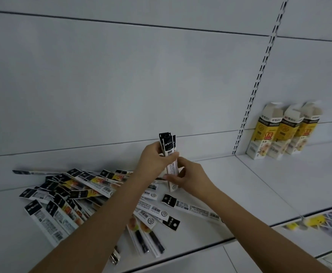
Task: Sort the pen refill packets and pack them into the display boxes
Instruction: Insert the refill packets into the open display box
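Both hands — left hand (153,158) and right hand (188,178) — had fingers clamped on a small upright bundle of packets (169,152), while most loose packets (86,194) lay unsorted on the shelf (230,184) — display boxes (283,133) stood far right.

— What do the hands hold?
— Left hand (154,159) and right hand (186,175) grip an upright bundle (169,152) above the shelf (230,186).
— Else?
— Loose packets (78,196) left of the bundle; three boxes (283,131) far right.

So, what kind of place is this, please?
Most likely a stationery shop aisle: a white shelf on a slotted metal rail, retail display boxes standing on the neighbouring shelf, and barcoded refill packets piled loose.
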Demonstrator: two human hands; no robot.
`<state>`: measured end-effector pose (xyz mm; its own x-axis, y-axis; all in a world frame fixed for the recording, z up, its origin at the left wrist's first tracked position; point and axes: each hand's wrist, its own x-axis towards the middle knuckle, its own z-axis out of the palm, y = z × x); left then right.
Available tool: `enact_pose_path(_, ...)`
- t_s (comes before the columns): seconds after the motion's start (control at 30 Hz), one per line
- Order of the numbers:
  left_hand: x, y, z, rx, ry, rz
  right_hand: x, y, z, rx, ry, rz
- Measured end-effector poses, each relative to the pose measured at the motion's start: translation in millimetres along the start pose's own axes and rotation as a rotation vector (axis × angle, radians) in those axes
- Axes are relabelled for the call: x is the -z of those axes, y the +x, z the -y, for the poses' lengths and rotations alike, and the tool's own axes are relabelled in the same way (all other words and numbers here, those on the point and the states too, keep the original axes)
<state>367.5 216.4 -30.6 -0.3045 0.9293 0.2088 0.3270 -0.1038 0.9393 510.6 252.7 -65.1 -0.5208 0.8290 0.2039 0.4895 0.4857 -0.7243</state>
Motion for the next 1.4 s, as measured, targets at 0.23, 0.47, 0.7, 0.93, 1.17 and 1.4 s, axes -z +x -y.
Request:
enact_pose_path(0.23, 2, 4, -11, -0.044, 0.023, 0.233, -9, -5, 3, -0.054, -0.112, 0.011)
enact_pose_path(0.47, -37, 22, -35, -0.049, -0.053, 0.284, 30, -20, 7, -0.209, -0.165, -0.373)
enact_pose_path(0.7, -114, 28, -63, -0.09, -0.121, 0.446, 112, -51, -60, -0.394, -0.045, -0.503)
enact_pose_path(0.93, -225, 53, -70, -0.275, 0.095, 0.275, 254, -77, -146, -0.425, 0.228, -0.534)
enact_pose_path(1.17, -303, 105, -99, -0.525, 0.329, 0.016, 337, -39, -187, -0.177, 0.383, -0.434)
enact_pose_path(1.4, -326, 128, -98, -0.563, 0.464, 0.016, 363, 20, -183, -0.023, 0.437, -0.48)
